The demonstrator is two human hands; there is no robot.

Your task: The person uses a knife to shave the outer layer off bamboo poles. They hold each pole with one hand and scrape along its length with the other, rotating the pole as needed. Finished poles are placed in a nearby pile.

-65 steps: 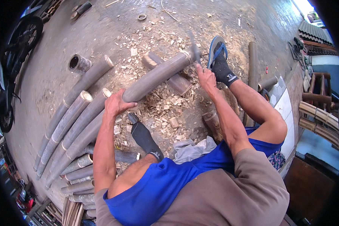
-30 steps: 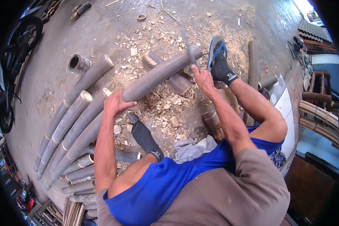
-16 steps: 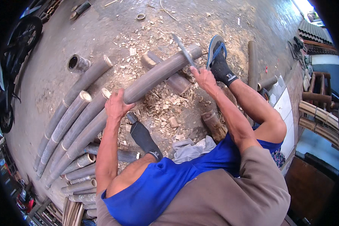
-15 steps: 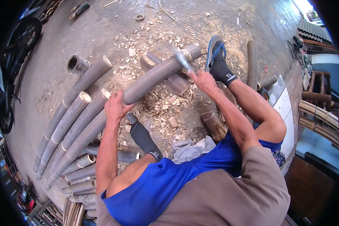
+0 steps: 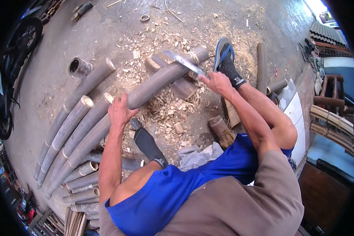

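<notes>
Left hand (image 5: 120,112) grips the long bamboo pole (image 5: 157,80), which lies slanted across a short log (image 5: 173,76) amid wood chips (image 5: 165,114). Right hand (image 5: 214,80) is clenched on the handle of a blade (image 5: 181,61), held flat over the pole's far end. Beyond, a sandalled foot (image 5: 224,59); at left, more poles (image 5: 74,118).

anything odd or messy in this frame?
Mostly litter: pale wood chips lie scattered over the concrete floor around the bamboo pole. The left hand grips that pole; the right hand holds a blade over its far end. A crumpled grey cloth lies by the knee.
</notes>
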